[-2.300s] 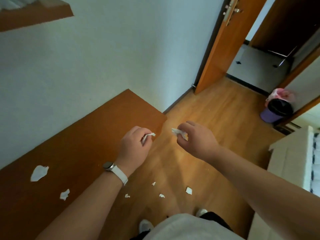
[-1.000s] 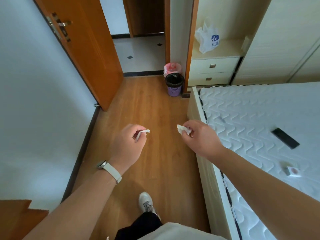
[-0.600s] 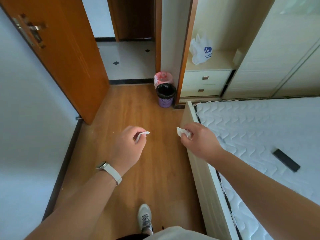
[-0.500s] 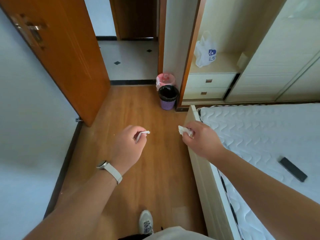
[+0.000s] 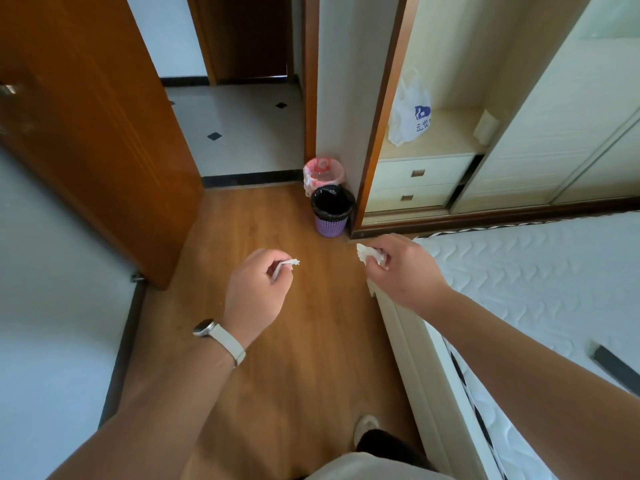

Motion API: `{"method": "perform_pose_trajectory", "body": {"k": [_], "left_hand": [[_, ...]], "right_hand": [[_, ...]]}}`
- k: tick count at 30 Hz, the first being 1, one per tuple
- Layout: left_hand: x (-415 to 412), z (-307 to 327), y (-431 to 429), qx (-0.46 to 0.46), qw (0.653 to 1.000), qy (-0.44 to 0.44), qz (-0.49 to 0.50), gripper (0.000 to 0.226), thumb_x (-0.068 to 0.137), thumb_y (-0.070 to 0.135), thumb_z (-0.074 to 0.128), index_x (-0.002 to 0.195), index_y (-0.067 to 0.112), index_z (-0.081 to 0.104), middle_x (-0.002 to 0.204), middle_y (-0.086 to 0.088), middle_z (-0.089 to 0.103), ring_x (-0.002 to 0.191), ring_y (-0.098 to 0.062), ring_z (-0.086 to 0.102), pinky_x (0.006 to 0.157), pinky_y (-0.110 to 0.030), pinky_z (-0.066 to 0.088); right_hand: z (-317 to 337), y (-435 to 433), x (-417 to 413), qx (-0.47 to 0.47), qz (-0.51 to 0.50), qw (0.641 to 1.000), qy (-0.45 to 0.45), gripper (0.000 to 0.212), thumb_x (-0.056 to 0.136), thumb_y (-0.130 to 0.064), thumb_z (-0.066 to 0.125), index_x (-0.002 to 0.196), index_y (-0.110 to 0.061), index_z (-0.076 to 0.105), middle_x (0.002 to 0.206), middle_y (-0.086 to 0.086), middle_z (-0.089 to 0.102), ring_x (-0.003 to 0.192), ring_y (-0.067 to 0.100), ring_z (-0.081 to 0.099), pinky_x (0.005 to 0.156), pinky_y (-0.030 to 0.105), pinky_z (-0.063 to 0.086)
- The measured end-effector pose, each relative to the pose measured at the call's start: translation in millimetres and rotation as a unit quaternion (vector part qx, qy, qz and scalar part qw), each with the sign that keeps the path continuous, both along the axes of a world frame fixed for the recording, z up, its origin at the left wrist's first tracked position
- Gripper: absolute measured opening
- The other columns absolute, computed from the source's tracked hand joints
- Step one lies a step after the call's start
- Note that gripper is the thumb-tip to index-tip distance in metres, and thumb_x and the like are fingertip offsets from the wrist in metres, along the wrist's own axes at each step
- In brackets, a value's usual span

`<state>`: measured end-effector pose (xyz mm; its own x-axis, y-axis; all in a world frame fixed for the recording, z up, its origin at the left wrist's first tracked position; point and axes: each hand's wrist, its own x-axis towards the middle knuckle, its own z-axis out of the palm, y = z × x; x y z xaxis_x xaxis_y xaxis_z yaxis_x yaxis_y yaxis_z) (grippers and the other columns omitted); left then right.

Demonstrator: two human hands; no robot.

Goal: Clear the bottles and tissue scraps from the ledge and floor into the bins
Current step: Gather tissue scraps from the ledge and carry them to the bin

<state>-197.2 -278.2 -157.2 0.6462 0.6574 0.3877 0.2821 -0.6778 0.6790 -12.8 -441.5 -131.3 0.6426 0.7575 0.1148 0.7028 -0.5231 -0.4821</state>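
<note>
My left hand (image 5: 258,292) pinches a thin white tissue scrap (image 5: 290,263) between thumb and fingers, a white watch on its wrist. My right hand (image 5: 401,270) is closed on a crumpled white tissue scrap (image 5: 367,253). Both are held out over the wooden floor. Ahead stands a purple bin with a black liner (image 5: 331,211), and right behind it a bin with a pink patterned liner (image 5: 322,171) against the wall corner. The ledge and the bottles are out of sight.
An open orange door (image 5: 93,126) stands on the left, with a tiled hallway (image 5: 239,129) beyond. A white mattress (image 5: 526,289) and its bed frame (image 5: 415,344) fill the right, with a black remote (image 5: 616,367) on it. A drawer unit (image 5: 415,183) holds a white plastic bag (image 5: 410,112).
I have turned away from the ledge and walked down the floor toward the bins, which now look nearer. Both hands keep the same grip on their tissue scraps.
</note>
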Motion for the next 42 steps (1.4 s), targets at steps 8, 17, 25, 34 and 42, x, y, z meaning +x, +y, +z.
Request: {"method": "perform_pose_trajectory", "body": {"k": [8, 17, 25, 34, 42], "left_hand": [[94.9, -4.4, 53.5, -0.032, 0.997, 0.044, 0.048, 0.011, 0.09, 0.014, 0.062, 0.095, 0.018, 0.07, 0.087, 0.012, 0.063, 0.078, -0.004, 0.059, 0.063, -0.005, 0.039], [226.8, 7.9, 122.2, -0.019, 0.993, 0.08, 0.088, 0.009, 0.091, 0.017, 0.062, 0.092, 0.023, 0.069, 0.085, 0.015, 0.061, 0.079, -0.001, 0.057, 0.066, -0.007, 0.041], [295.1, -3.0, 175.4, -0.032, 0.993, 0.085, 0.08, 0.011, 0.09, 0.013, 0.062, 0.092, 0.022, 0.068, 0.085, 0.013, 0.062, 0.078, -0.004, 0.059, 0.065, -0.019, 0.049], [361.3, -36.2, 283.6, -0.063, 0.992, 0.094, 0.049, 0.011, 0.089, 0.013, 0.062, 0.091, 0.022, 0.069, 0.084, 0.013, 0.061, 0.077, -0.003, 0.057, 0.063, -0.011, 0.042], [437.5, -69.0, 417.3, -0.114, 0.988, 0.103, -0.003, 0.012, 0.089, 0.013, 0.062, 0.093, 0.021, 0.069, 0.085, 0.013, 0.061, 0.076, -0.001, 0.057, 0.066, -0.004, 0.037]], "right_hand": [[-27.0, 57.9, 104.2, 0.006, 0.005, 0.999, 0.037, 0.023, 0.092, -0.034, 0.059, 0.114, -0.025, 0.062, 0.1, -0.013, 0.059, 0.083, 0.007, 0.057, 0.07, 0.013, 0.042], [-30.6, 143.8, 244.3, 0.016, 0.053, 0.995, 0.078, 0.021, 0.093, -0.032, 0.058, 0.113, -0.026, 0.06, 0.1, -0.011, 0.06, 0.086, 0.007, 0.058, 0.081, 0.024, 0.052], [-49.1, 198.1, 317.8, -0.021, 0.068, 0.994, 0.082, 0.019, 0.093, -0.033, 0.055, 0.111, -0.026, 0.059, 0.097, -0.012, 0.056, 0.085, 0.01, 0.057, 0.068, 0.018, 0.039], [-67.2, 293.4, 375.1, -0.044, 0.031, 0.996, 0.074, 0.02, 0.093, -0.033, 0.056, 0.111, -0.025, 0.06, 0.099, -0.009, 0.06, 0.083, 0.009, 0.055, 0.069, 0.018, 0.04], [-79.6, 386.0, 423.0, -0.102, -0.039, 0.992, 0.063, 0.023, 0.093, -0.032, 0.052, 0.113, -0.024, 0.061, 0.101, -0.01, 0.06, 0.085, 0.01, 0.06, 0.072, 0.023, 0.05]]}}
